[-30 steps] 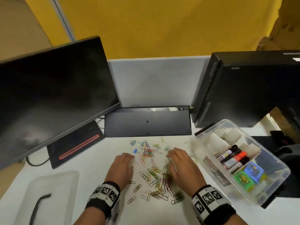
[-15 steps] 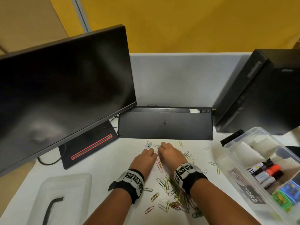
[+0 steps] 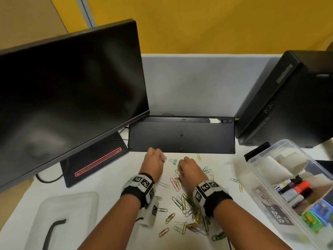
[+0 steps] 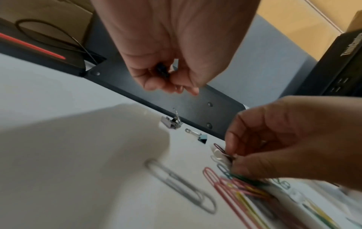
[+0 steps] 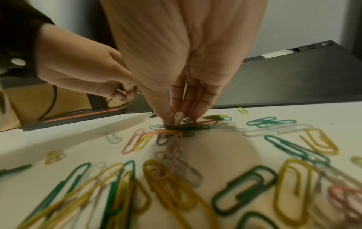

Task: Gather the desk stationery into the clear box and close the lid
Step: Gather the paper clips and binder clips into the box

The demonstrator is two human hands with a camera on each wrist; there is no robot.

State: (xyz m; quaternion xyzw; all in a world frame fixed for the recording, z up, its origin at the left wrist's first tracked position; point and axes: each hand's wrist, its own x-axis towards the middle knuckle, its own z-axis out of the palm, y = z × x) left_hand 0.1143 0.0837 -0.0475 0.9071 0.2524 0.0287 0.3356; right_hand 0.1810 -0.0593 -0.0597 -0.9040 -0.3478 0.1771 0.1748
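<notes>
Inspection at the white desk [image 3: 100, 179]: coloured paper clips [image 3: 183, 204] lie scattered from the centre of the head view toward 5 o'clock, flat on the surface and overlapping in places. The right hand [image 3: 189, 171] has fingers bunched downward, pinching a small cluster of clips against the desk. The left hand [image 3: 154, 164], at 9 o'clock from the right hand and just in front of the black keyboard [image 3: 182, 135], has fingers curled around a small dark item [image 4: 162, 69], likely a binder clip; its exact kind cannot be told. Two further binder clips, one silver [image 4: 171, 122] and one teal [image 3: 174, 161], sit on the desk between the hands. The clear box [image 3: 255, 177] stands open at 3 o'clock, markers [image 3: 295, 188] and other items already inside; its lid [image 3: 59, 210] lies at 8 o'clock. Judgement: the clips are light, stiff wire, smooth-coated and thin against the surface, so they will likely slip from fingertips and tangle. Raking them into a heap and lifting by cupped handful looks safer than single pinches. Binder clips are best taken by the body.
</notes>
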